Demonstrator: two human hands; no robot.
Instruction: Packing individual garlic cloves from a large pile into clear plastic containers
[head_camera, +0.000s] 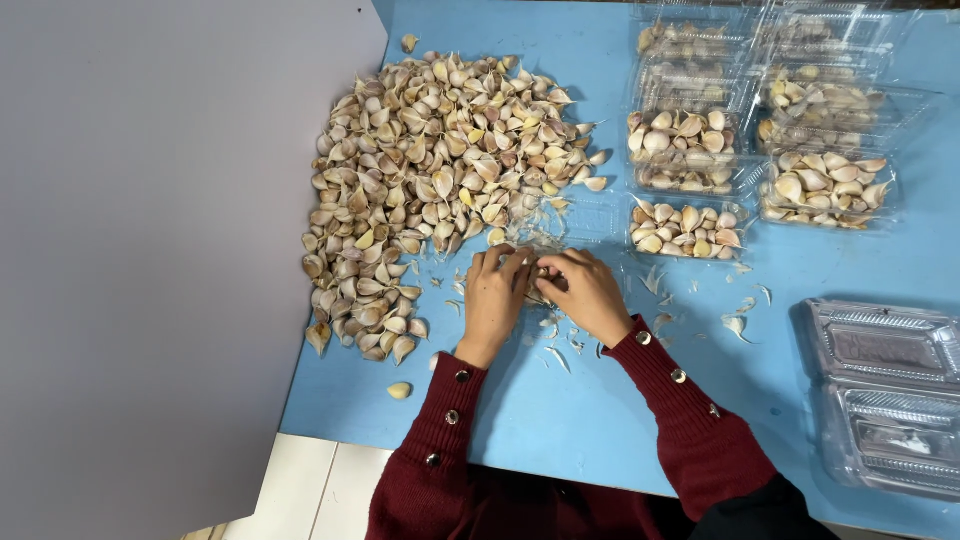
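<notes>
Two hands meet over garlic cloves on the blue desk (560, 420).
The left hand (494, 296) and right hand (588, 290), fingers curled narrow, pinch one garlic clove (541, 276) together at 6 o'clock of the clove pile (440, 170).

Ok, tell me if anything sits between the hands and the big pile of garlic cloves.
Nothing visible does. The left hand and right hand meet on the blue table at the near edge of the garlic clove pile, fingertips among loose papery skins. What they pinch between them is hidden by the fingers.
</notes>
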